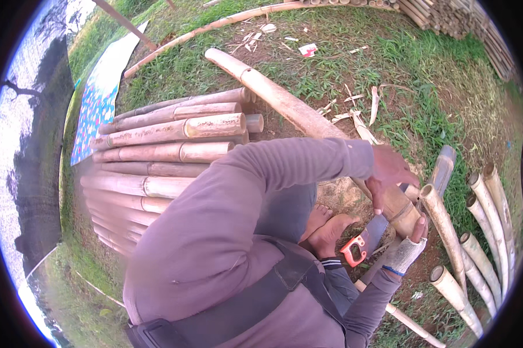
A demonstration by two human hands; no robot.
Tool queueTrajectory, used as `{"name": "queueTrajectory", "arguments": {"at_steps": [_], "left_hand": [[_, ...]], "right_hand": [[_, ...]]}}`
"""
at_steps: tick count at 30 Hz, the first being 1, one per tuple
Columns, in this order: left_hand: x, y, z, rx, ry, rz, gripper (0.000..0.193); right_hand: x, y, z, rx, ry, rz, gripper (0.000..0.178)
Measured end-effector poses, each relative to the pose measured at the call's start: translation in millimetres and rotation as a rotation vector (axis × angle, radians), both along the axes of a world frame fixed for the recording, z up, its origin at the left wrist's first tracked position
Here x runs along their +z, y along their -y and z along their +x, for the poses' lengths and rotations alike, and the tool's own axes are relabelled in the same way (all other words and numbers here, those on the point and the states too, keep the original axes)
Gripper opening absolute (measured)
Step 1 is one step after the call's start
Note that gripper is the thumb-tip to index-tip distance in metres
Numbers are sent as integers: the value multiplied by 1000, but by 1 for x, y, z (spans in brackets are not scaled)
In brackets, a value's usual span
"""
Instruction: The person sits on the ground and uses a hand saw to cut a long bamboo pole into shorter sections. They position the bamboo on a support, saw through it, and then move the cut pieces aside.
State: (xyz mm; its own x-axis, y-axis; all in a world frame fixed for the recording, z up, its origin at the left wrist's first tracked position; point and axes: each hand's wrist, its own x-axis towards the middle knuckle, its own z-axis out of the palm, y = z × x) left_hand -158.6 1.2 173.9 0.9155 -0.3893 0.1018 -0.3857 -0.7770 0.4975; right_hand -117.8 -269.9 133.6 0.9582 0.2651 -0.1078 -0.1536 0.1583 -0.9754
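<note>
A long, thick bamboo pole [284, 103] runs slantwise from the far middle toward my feet. Over its near part lies my left hand [392, 174], bare, with the fingers curled down around it. My right hand [407, 254], in a pale fingerless glove, grips the pole near its end, a finger and thumb showing against it. Below the pole, beside my bare feet [325, 229], is a handsaw [355, 249] with an orange handle; part of its blade is hidden under the pole. Neither hand touches the saw's handle.
A stack of bamboo poles [209, 152] lies to my left. Several bamboo lengths [447, 284] lean or lie at the right. Split bamboo strips [374, 104] litter the grass ahead. A blue patterned sheet [96, 110] is at far left, and a pole pile [441, 17] at far right.
</note>
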Motion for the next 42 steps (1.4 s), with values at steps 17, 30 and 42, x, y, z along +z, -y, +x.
{"name": "queueTrajectory", "arguments": {"at_steps": [17, 30, 42], "left_hand": [[-35, -145, -136, 509, -77, 434, 73], [3, -217, -508, 1160, -353, 723, 94], [-116, -201, -695, 1613, -878, 396, 59]], "right_hand": [[7, -11, 54, 188, -82, 92, 79], [-14, -201, -62, 900, 229, -278, 84], [-202, 79, 48, 487, 285, -951, 47]]}}
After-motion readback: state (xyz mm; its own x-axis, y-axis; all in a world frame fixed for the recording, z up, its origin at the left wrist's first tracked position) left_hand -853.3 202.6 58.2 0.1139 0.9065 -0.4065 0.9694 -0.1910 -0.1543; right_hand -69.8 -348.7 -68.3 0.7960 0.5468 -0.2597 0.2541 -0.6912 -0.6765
